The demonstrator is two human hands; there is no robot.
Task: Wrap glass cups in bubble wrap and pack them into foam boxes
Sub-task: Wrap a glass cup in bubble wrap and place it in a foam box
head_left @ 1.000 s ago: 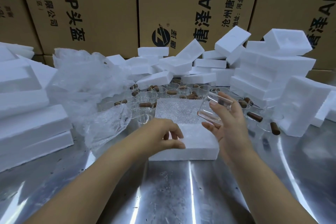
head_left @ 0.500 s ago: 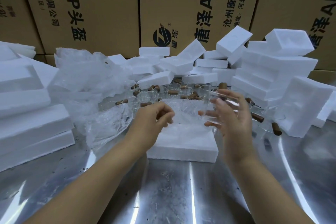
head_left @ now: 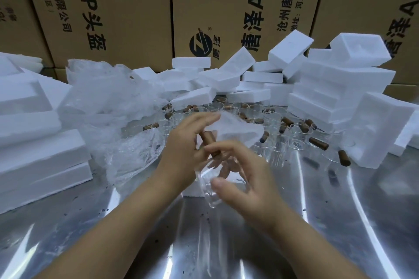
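- Between the two hands: glass cup, tilted and off the table. The right hand curls round its wall, thumb on the near side. Its brown handle points away from the grip.
- Just beyond the grip: bubble wrap sheet, raised. The left hand seems to pinch its near corner, but blur makes this tentative.
- Under the grip: foam box, only an edge showing.
- Progress (judged): wrapping is barely begun and the cup wall is bare. No packed cup is visible. Many bare cups stand beyond the grip, so most of the work is left.
- Room: open steel table nearward of the grip. Loose film pile to the left and foam stack to the right, both apart. The cup rims beyond are close, so keep the sheet's sweep nearward.
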